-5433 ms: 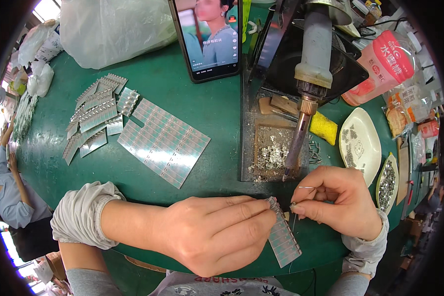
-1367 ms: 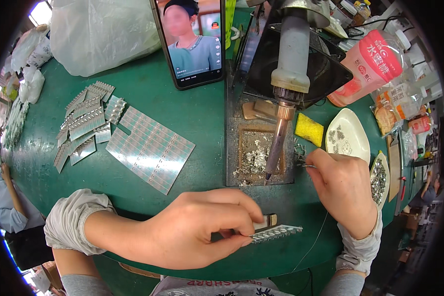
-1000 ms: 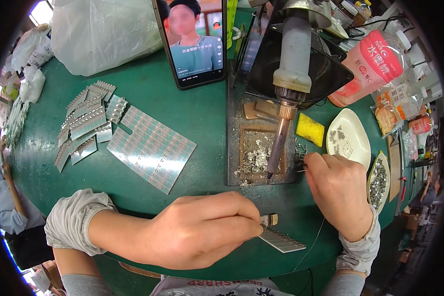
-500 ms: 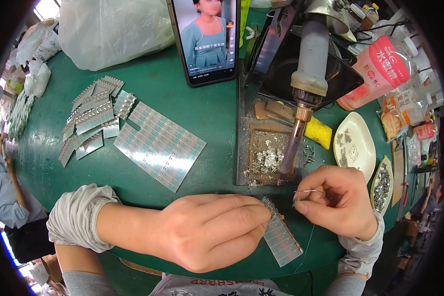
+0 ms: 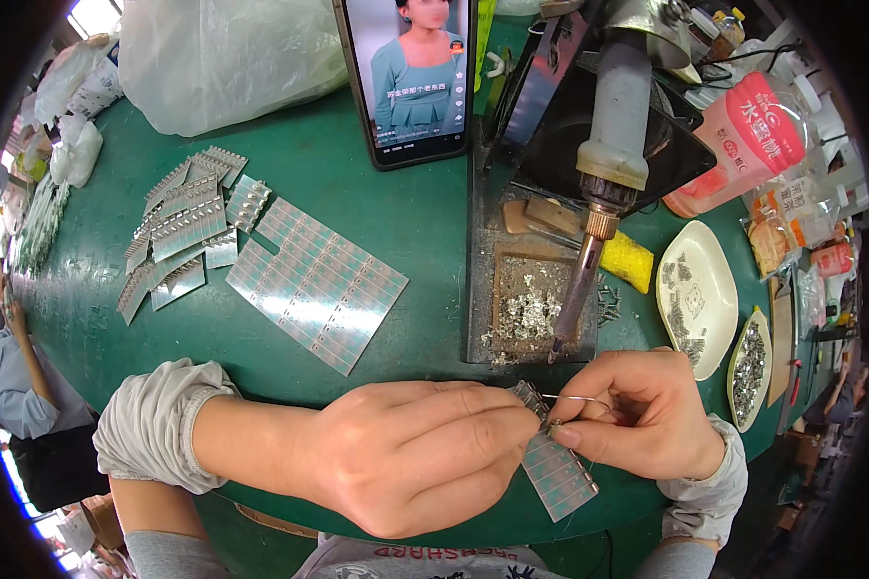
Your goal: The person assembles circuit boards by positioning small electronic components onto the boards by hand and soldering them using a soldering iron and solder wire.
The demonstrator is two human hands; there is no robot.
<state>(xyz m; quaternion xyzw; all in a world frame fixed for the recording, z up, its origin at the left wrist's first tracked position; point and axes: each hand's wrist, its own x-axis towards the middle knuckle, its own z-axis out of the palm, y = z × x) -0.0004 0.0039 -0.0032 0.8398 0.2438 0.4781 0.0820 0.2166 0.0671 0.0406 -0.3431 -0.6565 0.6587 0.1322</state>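
Note:
My left hand [image 5: 425, 454] is closed over the upper end of a small circuit board strip [image 5: 562, 482], whose lower part sticks out past the fingers. A row of small metal parts runs along its edge. Beside it, my right hand [image 5: 642, 415] pinches a thin silvery wire [image 5: 574, 397], and the fingertips come right up to the strip's edge. Something tiny and dark shows at those fingertips, too small to name. Above both hands, a soldering iron [image 5: 589, 232] points its tip down over a tray [image 5: 497, 289] of silvery solder scraps.
A circuit board panel [image 5: 319, 289] and a pile of finished-looking strips [image 5: 179, 217] lie left. A phone [image 5: 420, 87] stands behind, beside a plastic bag [image 5: 232, 68]. Right are a yellow sponge [image 5: 628, 261], a pale dish [image 5: 714, 289] of pins and a smaller dish [image 5: 748, 372] of metal parts.
My right hand has moved left and slightly down, bringing the wire and fingertips against the strip's edge. The left hand still holds the strip; the whole view has shifted slightly.

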